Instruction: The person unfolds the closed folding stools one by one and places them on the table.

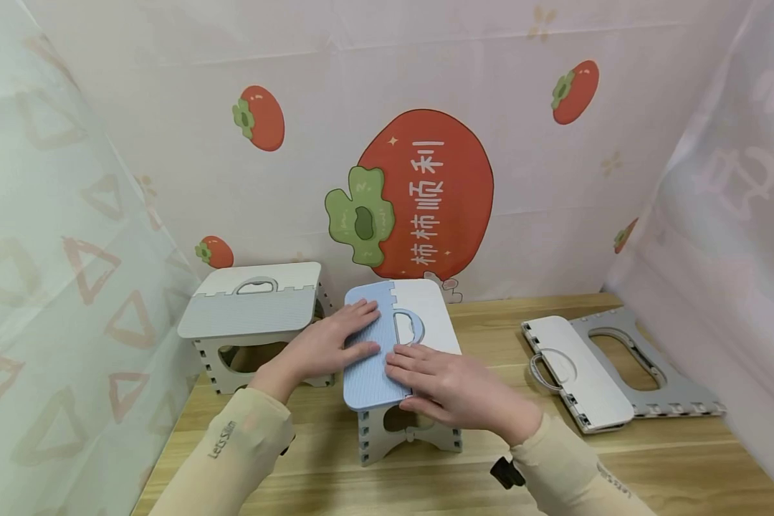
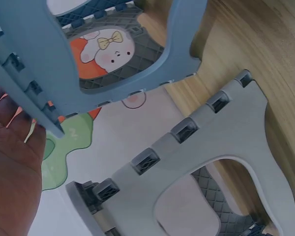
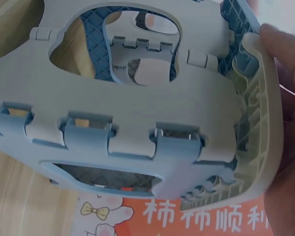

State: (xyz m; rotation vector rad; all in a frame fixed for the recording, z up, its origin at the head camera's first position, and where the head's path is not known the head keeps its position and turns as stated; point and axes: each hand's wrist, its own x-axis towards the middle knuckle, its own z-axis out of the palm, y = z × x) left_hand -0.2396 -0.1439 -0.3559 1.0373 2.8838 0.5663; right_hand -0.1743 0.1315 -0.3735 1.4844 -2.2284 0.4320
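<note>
A blue and white folding stool (image 1: pixel 375 373) stands unfolded on the wooden table, its handle lying on the seat. My left hand (image 1: pixel 327 342) rests on the blue half of the seat with fingers extended. The right hand (image 1: pixel 454 383) lies flat across the near part of the same seat, beside the handle (image 1: pixel 416 327). In the left wrist view the left hand (image 2: pixel 14 162) is at the edge of the blue seat. From the right wrist camera, the right hand (image 3: pixel 287 108) is against the seat top, above the stool's hinged legs (image 3: pixel 137 103).
A grey and white folding stool (image 1: pixel 251 315) stands unfolded at the left. At the right a third stool (image 1: pixel 580 373), grey and white, lies partly folded on the table (image 1: pixel 490 473). Printed cloth walls (image 1: pixel 419 43) enclose the back and sides.
</note>
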